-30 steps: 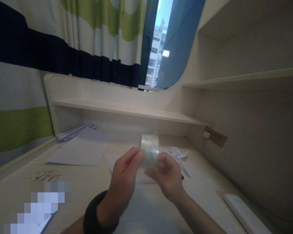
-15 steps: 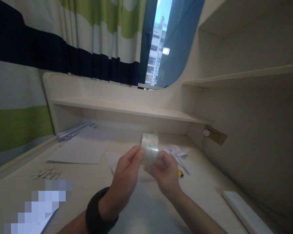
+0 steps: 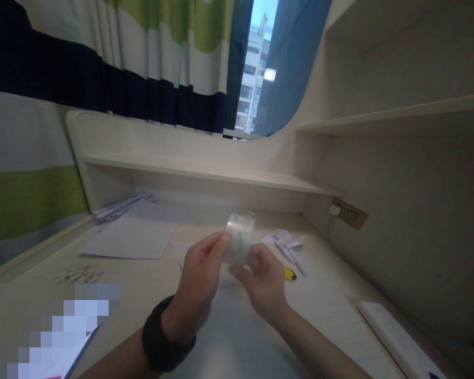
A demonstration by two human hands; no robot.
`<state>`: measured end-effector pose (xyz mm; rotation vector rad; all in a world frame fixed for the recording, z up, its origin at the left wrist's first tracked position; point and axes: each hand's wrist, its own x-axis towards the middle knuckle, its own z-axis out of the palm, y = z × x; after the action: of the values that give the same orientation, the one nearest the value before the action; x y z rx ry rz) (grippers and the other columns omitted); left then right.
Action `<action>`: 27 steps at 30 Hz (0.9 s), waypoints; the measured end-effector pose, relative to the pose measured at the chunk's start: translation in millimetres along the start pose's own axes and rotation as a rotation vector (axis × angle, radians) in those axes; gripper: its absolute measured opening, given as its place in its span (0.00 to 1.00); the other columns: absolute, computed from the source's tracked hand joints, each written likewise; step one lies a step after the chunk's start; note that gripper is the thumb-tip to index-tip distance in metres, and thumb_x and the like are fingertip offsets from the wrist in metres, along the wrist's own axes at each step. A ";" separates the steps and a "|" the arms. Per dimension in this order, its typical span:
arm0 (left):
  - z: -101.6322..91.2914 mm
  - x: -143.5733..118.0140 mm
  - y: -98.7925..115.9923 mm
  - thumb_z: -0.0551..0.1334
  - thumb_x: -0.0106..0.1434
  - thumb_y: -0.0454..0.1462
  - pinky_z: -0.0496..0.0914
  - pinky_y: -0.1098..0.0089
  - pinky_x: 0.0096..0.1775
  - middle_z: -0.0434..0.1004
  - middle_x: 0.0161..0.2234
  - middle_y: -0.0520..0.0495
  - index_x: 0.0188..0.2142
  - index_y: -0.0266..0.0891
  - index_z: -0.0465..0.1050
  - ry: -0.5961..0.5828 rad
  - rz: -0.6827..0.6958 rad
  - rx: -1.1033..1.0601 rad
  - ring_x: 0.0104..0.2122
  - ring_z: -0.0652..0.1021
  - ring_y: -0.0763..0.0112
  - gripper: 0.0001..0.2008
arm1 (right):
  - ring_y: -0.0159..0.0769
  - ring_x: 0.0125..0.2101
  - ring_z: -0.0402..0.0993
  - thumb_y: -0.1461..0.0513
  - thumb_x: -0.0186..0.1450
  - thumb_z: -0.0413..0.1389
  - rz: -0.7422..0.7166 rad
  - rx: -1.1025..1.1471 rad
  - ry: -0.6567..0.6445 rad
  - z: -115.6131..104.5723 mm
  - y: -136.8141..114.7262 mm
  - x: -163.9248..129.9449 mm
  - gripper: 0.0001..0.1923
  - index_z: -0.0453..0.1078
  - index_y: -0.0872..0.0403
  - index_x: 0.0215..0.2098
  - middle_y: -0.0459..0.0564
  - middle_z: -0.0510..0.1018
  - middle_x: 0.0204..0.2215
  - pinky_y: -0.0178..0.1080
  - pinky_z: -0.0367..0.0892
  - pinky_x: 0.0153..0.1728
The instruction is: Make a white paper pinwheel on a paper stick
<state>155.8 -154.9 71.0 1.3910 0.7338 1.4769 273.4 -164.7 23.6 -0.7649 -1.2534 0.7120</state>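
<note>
A roll of clear packing tape [image 3: 240,239] with faint green print is held up over the desk. My left hand [image 3: 203,271] is closed on the roll's left side, thumb against its edge; a black band circles that wrist. The curled fingers of my right hand [image 3: 264,276] touch the roll's lower right side, the thumb just below it. Whether a tape end is lifted I cannot tell. Behind my right hand lie a folded paper pinwheel [image 3: 286,245] and a yellow-and-black object [image 3: 289,274], partly hidden.
White paper sheets [image 3: 130,234] lie at the back left, with small pale sticks [image 3: 79,273] in front of them. A long white object [image 3: 395,337] rests on the right. The wall socket [image 3: 349,213] has a plugged-in cable. Shelves [image 3: 205,171] line the desk's back.
The tape roll has turned a little in my hands, so its green print shows more. My right thumb has shifted slightly left. The whole view has tilted slightly.
</note>
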 end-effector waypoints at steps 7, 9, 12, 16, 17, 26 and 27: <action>-0.2 1.8 -2.9 0.58 0.63 0.40 0.66 0.72 0.34 0.74 0.28 0.50 0.28 0.37 0.74 -0.046 0.005 0.043 0.31 0.72 0.69 0.11 | 0.30 0.29 0.78 0.74 0.48 0.63 0.034 0.092 0.015 0.0 -0.5 5.2 0.15 0.68 0.52 0.29 0.40 0.79 0.26 0.30 0.71 0.31; -0.8 3.6 -3.4 0.56 0.64 0.40 0.66 0.72 0.34 0.74 0.28 0.49 0.30 0.37 0.74 -0.075 0.012 0.068 0.31 0.71 0.69 0.12 | 0.30 0.28 0.78 0.74 0.48 0.63 0.056 0.115 0.023 -0.2 -0.2 7.3 0.15 0.67 0.53 0.29 0.40 0.80 0.26 0.29 0.71 0.30; -1.7 5.7 -3.9 0.56 0.64 0.39 0.66 0.72 0.35 0.74 0.29 0.49 0.30 0.37 0.73 -0.066 0.013 0.088 0.31 0.71 0.69 0.11 | 0.31 0.29 0.79 0.74 0.48 0.63 0.071 0.114 0.018 -0.8 1.3 7.6 0.15 0.67 0.53 0.30 0.41 0.80 0.26 0.30 0.71 0.31; -1.9 5.3 -2.9 0.56 0.63 0.39 0.67 0.72 0.33 0.73 0.28 0.49 0.29 0.36 0.73 -0.037 0.008 0.106 0.31 0.72 0.69 0.12 | 0.31 0.31 0.79 0.73 0.49 0.62 0.024 0.055 0.015 -0.8 3.5 3.9 0.15 0.67 0.52 0.30 0.41 0.80 0.28 0.30 0.72 0.33; -1.8 4.8 -2.1 0.56 0.63 0.39 0.67 0.72 0.33 0.73 0.27 0.49 0.28 0.36 0.73 -0.032 0.009 0.115 0.30 0.72 0.69 0.12 | 0.31 0.31 0.79 0.73 0.50 0.62 0.007 0.027 0.017 -0.3 3.4 2.8 0.15 0.67 0.52 0.31 0.41 0.80 0.28 0.30 0.72 0.33; -2.9 3.2 1.8 0.57 0.63 0.39 0.66 0.73 0.30 0.73 0.25 0.49 0.24 0.36 0.72 0.007 0.005 0.167 0.27 0.71 0.70 0.14 | 0.34 0.27 0.77 0.69 0.52 0.63 -0.162 -0.322 0.040 3.2 -0.6 -2.9 0.10 0.67 0.52 0.29 0.43 0.77 0.24 0.35 0.73 0.29; -3.5 4.3 0.6 0.57 0.63 0.40 0.67 0.73 0.31 0.74 0.25 0.49 0.24 0.36 0.72 -0.004 0.014 0.163 0.28 0.72 0.70 0.13 | 0.34 0.27 0.77 0.69 0.52 0.63 -0.154 -0.301 0.037 2.2 1.3 -1.7 0.10 0.67 0.52 0.29 0.43 0.77 0.25 0.35 0.73 0.30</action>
<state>152.6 -150.6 72.6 1.5239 0.8591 1.4504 270.8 -165.1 21.9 -0.9109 -1.3863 0.3863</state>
